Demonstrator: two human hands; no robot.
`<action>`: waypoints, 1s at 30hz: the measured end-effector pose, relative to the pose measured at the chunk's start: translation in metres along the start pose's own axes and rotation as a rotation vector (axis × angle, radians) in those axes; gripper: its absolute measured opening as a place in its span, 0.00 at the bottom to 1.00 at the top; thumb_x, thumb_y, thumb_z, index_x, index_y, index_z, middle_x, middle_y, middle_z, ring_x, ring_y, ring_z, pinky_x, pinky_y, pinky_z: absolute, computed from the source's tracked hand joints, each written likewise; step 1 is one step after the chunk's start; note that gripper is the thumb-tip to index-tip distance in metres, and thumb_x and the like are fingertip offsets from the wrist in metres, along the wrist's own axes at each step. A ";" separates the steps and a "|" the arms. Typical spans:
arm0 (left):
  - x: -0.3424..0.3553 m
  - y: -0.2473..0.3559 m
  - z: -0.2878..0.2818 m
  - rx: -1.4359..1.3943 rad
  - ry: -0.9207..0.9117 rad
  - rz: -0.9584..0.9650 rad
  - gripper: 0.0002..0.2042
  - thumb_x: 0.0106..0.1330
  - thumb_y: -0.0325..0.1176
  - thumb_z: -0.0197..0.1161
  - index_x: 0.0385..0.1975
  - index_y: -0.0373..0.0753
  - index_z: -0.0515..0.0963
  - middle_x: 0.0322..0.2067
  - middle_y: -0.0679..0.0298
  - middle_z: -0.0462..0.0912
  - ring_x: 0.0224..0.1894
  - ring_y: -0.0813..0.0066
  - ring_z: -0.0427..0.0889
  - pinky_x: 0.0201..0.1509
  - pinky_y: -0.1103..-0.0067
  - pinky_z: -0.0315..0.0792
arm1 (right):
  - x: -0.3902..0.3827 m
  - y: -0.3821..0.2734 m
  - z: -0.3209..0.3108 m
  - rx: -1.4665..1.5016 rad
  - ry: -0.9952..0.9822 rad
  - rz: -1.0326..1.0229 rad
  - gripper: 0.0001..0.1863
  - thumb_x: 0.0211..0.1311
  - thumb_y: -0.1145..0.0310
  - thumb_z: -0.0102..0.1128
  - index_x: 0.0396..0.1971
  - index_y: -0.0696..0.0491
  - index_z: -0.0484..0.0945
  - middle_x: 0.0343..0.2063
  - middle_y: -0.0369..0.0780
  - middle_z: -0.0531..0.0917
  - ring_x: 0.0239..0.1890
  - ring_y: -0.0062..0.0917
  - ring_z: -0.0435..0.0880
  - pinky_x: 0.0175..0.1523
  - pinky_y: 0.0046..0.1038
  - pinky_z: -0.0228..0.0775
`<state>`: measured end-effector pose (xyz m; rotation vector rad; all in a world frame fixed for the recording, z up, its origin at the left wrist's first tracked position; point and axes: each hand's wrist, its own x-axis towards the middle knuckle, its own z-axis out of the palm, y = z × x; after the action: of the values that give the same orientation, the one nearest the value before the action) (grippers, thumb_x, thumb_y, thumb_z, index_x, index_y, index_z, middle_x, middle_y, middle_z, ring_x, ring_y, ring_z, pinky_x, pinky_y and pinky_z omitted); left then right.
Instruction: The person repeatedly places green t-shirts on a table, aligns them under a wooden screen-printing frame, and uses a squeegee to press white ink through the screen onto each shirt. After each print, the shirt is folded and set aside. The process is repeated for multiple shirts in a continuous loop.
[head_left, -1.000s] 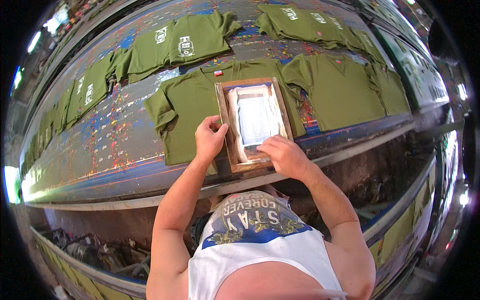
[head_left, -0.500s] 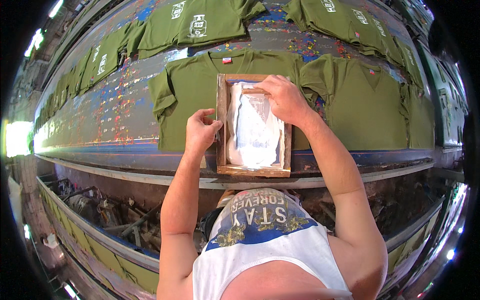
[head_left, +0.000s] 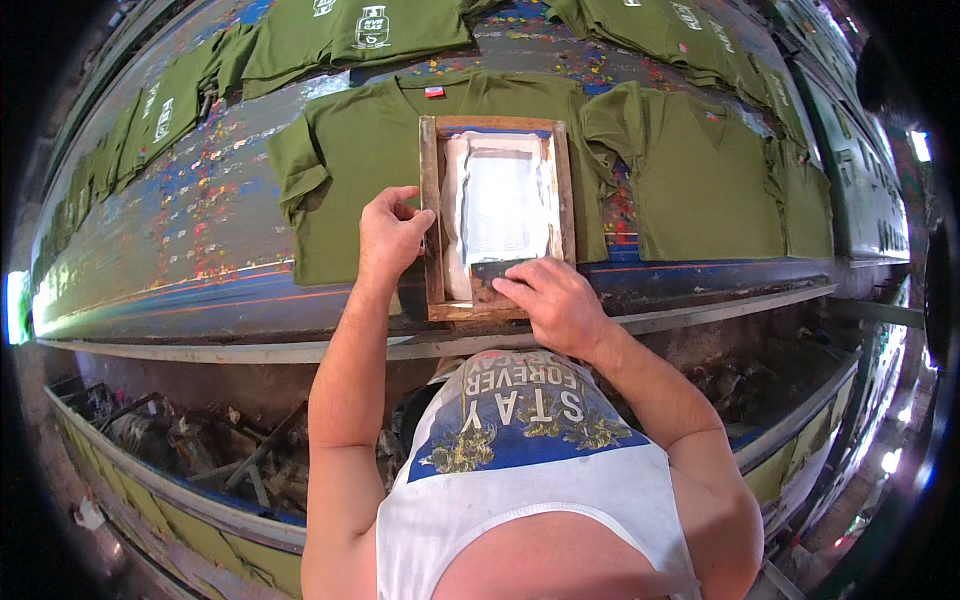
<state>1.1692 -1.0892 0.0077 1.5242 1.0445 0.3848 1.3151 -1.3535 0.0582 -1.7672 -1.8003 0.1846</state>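
Observation:
A wooden-framed printing screen point(head_left: 431, 170) lies on a green T-shirt point(head_left: 350, 150), with thick white ink point(head_left: 455, 200) around its inner edges and a paler area in its middle. My left hand point(head_left: 393, 232) grips the frame's left side, thumb and fingers pinched on the wood. My right hand point(head_left: 550, 300) is closed on a squeegee point(head_left: 488, 285) with a dark wooden handle, at the near end of the screen. The squeegee's lower edge and the cloth beneath the frame are hidden.
More green T-shirts point(head_left: 710, 180) lie to the right; printed ones point(head_left: 340, 45) line the far side. The long table point(head_left: 220, 220) is spotted with coloured ink. Its near rail point(head_left: 250, 352) runs before my body, with a cluttered trough point(head_left: 200, 440) below.
My right hand has drawn the squeegee from the far end of the screen to the near end. My left hand stays on the frame. The whole view has shifted slightly.

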 end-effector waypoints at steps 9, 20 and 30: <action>0.002 -0.001 -0.001 -0.002 -0.004 0.031 0.24 0.68 0.27 0.77 0.64 0.27 0.83 0.33 0.63 0.87 0.28 0.79 0.85 0.26 0.76 0.85 | 0.038 0.043 -0.028 0.145 -0.213 0.020 0.18 0.62 0.80 0.68 0.53 0.57 0.89 0.43 0.49 0.88 0.51 0.47 0.88 0.59 0.46 0.81; -0.005 0.001 0.001 0.032 0.057 -0.008 0.24 0.69 0.27 0.77 0.63 0.27 0.84 0.33 0.62 0.89 0.29 0.77 0.86 0.29 0.77 0.82 | 0.135 0.132 -0.024 0.023 0.081 0.010 0.22 0.62 0.84 0.62 0.56 0.55 0.89 0.46 0.48 0.88 0.53 0.51 0.86 0.60 0.47 0.80; -0.009 -0.023 0.006 0.105 0.132 0.173 0.20 0.71 0.28 0.78 0.61 0.30 0.86 0.37 0.62 0.90 0.37 0.77 0.87 0.43 0.77 0.83 | 0.053 0.058 -0.003 -0.012 0.035 -0.029 0.25 0.59 0.82 0.64 0.57 0.53 0.90 0.48 0.42 0.89 0.49 0.41 0.88 0.58 0.42 0.83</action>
<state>1.1598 -1.1019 -0.0118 1.7079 1.0514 0.5646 1.3704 -1.2980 0.0487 -1.7411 -1.8051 0.1308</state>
